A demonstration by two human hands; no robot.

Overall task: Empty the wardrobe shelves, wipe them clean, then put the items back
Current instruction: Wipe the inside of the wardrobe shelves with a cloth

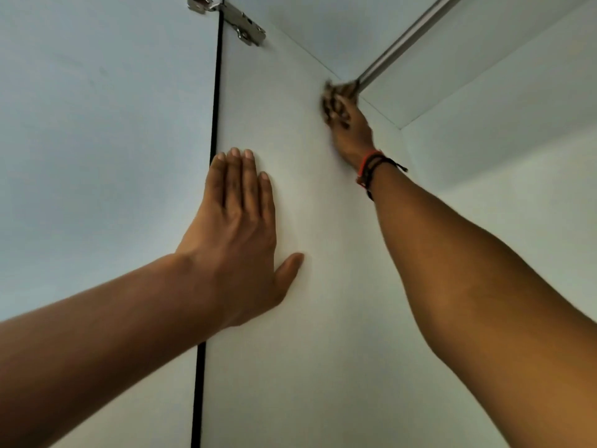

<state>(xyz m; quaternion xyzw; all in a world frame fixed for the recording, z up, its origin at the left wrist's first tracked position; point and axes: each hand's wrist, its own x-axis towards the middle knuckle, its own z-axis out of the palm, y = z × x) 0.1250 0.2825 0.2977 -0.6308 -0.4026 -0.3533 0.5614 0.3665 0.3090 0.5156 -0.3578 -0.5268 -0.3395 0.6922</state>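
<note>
I am looking up into a white wardrobe. My left hand (pixel 239 227) lies flat, fingers straight, on the inner side panel (pixel 307 334) near its front edge. My right hand (pixel 352 130) is raised high against the same panel, just below the top corner. It grips a small dark, mottled cloth (pixel 336 98), which is blurred with motion. The cloth sits right at the end of the metal hanging rail (pixel 413 33). My right fingers are hidden behind the cloth. Red and black bands circle my right wrist.
A steel hinge (pixel 232 17) joins the side panel to the open white door (pixel 97 124) on the left, with a dark gap between them. The wardrobe's top panel (pixel 323 24) and back wall (pixel 517 221) are bare white. No shelves or stored items are in view.
</note>
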